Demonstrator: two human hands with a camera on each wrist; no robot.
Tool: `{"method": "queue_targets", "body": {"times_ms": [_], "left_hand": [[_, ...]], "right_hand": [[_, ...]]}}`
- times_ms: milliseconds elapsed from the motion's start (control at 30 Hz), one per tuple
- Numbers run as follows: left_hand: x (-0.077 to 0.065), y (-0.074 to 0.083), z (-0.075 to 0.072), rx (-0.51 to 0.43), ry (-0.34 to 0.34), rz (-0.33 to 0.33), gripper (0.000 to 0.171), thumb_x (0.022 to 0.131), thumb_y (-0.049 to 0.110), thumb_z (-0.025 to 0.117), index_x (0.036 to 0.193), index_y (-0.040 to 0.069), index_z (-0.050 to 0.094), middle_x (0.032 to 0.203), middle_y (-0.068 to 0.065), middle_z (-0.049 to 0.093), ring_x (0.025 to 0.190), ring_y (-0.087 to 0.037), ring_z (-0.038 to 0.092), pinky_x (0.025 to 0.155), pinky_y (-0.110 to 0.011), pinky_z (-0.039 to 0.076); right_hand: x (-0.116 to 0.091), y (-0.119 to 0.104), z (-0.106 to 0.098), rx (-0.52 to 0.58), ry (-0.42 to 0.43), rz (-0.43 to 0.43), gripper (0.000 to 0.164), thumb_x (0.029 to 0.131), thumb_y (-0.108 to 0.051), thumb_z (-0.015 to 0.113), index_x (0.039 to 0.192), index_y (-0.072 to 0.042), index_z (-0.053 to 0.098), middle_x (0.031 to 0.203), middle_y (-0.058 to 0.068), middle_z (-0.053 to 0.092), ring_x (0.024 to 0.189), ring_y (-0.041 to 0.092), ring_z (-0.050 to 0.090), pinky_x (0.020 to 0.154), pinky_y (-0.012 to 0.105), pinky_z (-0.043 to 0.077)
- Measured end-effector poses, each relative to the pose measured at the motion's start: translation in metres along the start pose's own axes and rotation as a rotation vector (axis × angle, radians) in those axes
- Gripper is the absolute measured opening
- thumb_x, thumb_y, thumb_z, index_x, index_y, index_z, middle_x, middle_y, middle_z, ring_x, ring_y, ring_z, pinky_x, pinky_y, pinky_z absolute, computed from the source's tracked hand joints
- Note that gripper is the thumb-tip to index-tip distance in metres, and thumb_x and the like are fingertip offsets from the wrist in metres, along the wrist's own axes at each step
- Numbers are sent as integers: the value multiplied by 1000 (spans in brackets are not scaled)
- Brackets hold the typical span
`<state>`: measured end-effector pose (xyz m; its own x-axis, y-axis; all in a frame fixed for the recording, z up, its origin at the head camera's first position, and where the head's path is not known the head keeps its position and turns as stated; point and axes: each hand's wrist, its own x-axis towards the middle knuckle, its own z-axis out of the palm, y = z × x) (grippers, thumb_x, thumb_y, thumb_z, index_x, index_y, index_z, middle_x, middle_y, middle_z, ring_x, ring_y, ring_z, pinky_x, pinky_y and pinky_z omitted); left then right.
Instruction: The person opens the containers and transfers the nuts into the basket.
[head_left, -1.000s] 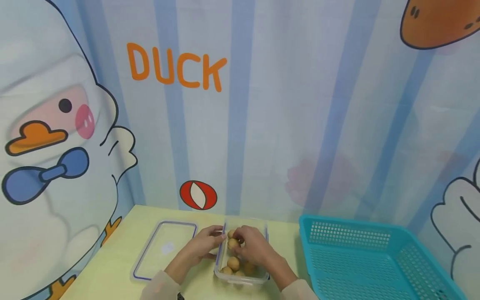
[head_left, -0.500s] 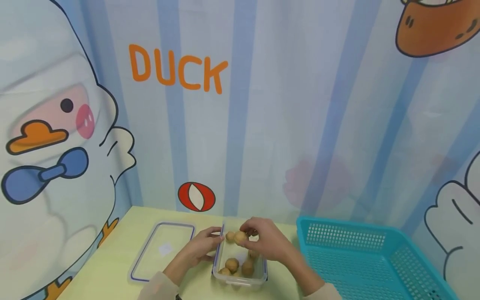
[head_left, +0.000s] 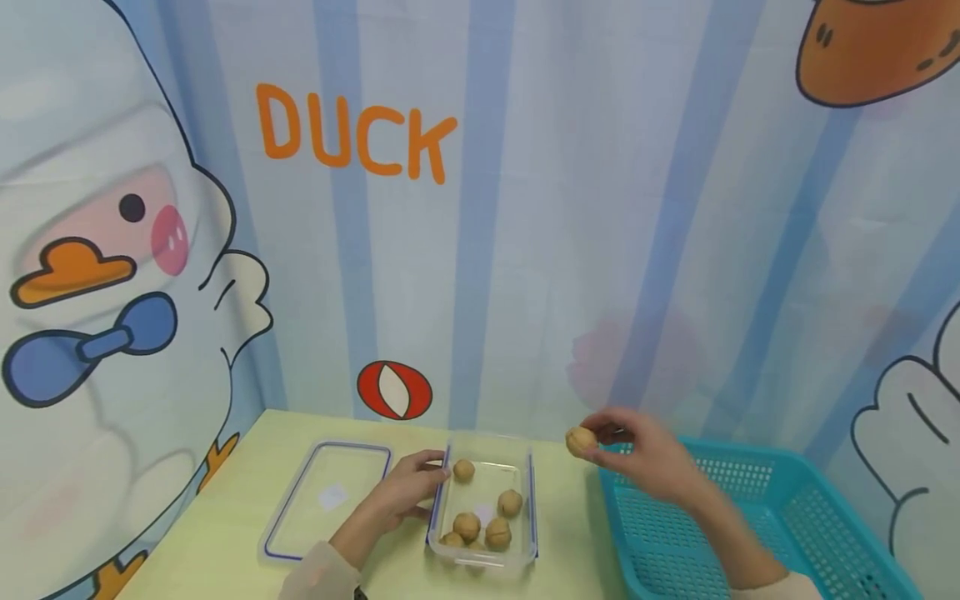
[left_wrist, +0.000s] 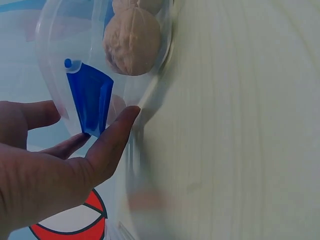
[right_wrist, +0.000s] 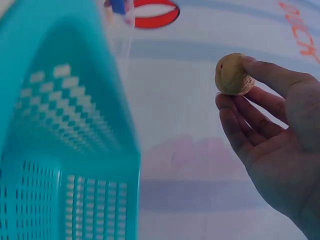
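Turquoise basket [head_left: 795, 533] right of clear container [head_left: 483, 487]. Left hand [head_left: 407, 486], fingers loosely extended, touches container's side; light contact might let it slide. Right hand [head_left: 651, 454] pinches walnut [head_left: 581, 442] midair beside basket's rim; round shell could slip from fingertips.

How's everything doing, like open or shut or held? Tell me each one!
Clear rectangular plastic box: open, round tan walnuts inside.
Clear plastic lid with blue edging: off, flat on pale yellow table.
Blue plastic latch: unfastened.
Another tan walnut: pinched by right hand.
Turquoise plastic basket: open-topped.
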<state>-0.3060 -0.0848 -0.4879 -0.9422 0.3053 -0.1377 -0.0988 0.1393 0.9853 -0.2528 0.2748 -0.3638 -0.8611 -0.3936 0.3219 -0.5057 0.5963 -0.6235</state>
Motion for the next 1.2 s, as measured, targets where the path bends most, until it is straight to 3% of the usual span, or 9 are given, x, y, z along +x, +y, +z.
{"method": "queue_targets", "body": {"times_ms": [267,567,700,1200], "left_hand": [[1,-2,-2,4,-1,7,58,108,19,58,156,-8,40,145,-33,53,129,-50,59,87,-56,61],[2,4,1,-5,-15,25,56,109,17,58,156,-8,38,144,-33,53,129,-52,58,87,-58,61],[1,1,0,-6,-10,17,56,109,15,56,157,-7,38,144,-32,53,129,-52,58,87,-58,61],[0,0,0,-2,-9,11,58,109,18,58,157,-7,37,144,-31,54,129,-52,58,87,-56,61]], "right_hand": [[0,51,-30,4,31,131,35,98,-28,79,123,-5,71,113,6,73,106,24,70,87,31,59],[2,99,-34,-38,35,197,33,98,-24,79,120,-1,71,112,11,73,105,28,70,84,39,60],[5,107,-31,-76,25,195,31,97,-26,80,116,-3,72,108,8,73,102,26,70,84,43,58],[9,106,-23,-142,-63,196,28,92,-21,84,111,-3,75,101,2,73,94,19,68,82,41,57]]}}
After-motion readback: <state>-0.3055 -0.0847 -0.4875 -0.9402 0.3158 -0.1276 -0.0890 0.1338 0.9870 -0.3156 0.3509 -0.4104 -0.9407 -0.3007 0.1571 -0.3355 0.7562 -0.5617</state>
